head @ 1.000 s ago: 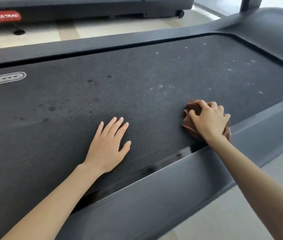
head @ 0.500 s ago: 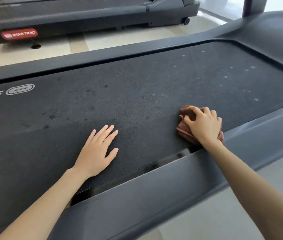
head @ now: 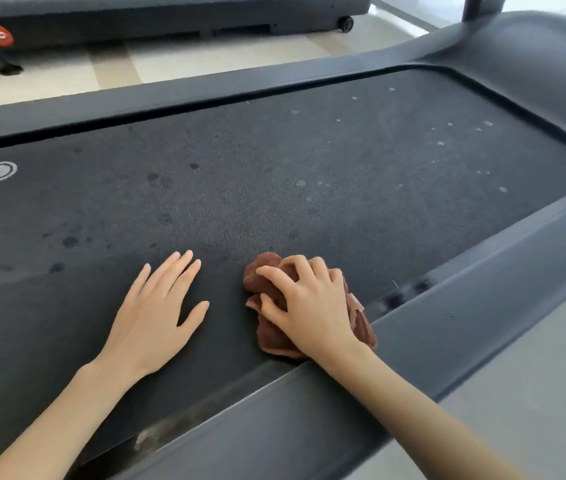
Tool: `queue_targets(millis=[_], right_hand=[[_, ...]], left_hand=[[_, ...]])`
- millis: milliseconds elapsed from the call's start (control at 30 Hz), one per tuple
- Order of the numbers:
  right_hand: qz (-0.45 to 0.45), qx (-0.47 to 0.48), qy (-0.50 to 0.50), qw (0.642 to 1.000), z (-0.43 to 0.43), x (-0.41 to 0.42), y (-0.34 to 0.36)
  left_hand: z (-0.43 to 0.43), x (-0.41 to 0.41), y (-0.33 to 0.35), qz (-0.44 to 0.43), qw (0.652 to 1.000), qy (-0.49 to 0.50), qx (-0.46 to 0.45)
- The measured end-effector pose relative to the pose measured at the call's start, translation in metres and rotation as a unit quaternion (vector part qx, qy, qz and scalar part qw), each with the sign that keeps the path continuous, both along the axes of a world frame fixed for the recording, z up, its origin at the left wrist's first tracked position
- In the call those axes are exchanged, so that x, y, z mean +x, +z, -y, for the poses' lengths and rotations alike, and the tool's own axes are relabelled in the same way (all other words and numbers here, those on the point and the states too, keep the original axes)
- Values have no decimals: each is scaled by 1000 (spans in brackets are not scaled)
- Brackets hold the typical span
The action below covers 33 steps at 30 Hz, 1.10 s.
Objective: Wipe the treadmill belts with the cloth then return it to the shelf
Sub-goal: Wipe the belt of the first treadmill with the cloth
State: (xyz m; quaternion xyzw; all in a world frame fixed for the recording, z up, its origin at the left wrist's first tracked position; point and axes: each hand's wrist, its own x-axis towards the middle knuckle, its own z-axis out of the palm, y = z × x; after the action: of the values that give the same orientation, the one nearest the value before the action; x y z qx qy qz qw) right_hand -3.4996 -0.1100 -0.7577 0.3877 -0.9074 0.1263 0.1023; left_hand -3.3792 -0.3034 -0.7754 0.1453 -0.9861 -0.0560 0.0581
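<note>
A dark treadmill belt (head: 274,174) fills most of the view, speckled with pale spots at the right and darker blotches at the left. My right hand (head: 309,303) grips a bunched brown cloth (head: 267,337) and holds it down on the belt near the belt's near edge. My left hand (head: 157,313) rests flat on the belt just left of the cloth, fingers straight and slightly spread.
The near side rail (head: 413,358) runs under my right forearm, with a dusty gap (head: 177,424) between it and the belt. The far rail (head: 205,95) borders the belt. A second treadmill (head: 170,15) stands beyond on the pale floor.
My right hand has slid the cloth leftward along the belt's near edge, closing most of the gap to my left hand, which stays flat on the belt.
</note>
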Motion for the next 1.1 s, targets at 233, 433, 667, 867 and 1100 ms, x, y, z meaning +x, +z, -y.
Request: queue_targets(millis=[233, 433, 667, 867, 1100], right_hand=[[86, -27, -142, 986, -39, -41, 23], [58, -90, -127, 986, -39, 7, 50], [19, 8, -58, 998, -67, 87, 28], [6, 12, -243, 970, -141, -4, 26], [30, 27, -364, 930, -171, -90, 33]], left_hand=[[2, 1, -5, -16, 1000, -18, 17], [-1, 2, -3, -13, 1000, -24, 5], [-1, 2, -2, -15, 1000, -24, 9], [-17, -2, -2, 15, 1000, 19, 19], [-23, -5, -5, -1, 999, 27, 22]])
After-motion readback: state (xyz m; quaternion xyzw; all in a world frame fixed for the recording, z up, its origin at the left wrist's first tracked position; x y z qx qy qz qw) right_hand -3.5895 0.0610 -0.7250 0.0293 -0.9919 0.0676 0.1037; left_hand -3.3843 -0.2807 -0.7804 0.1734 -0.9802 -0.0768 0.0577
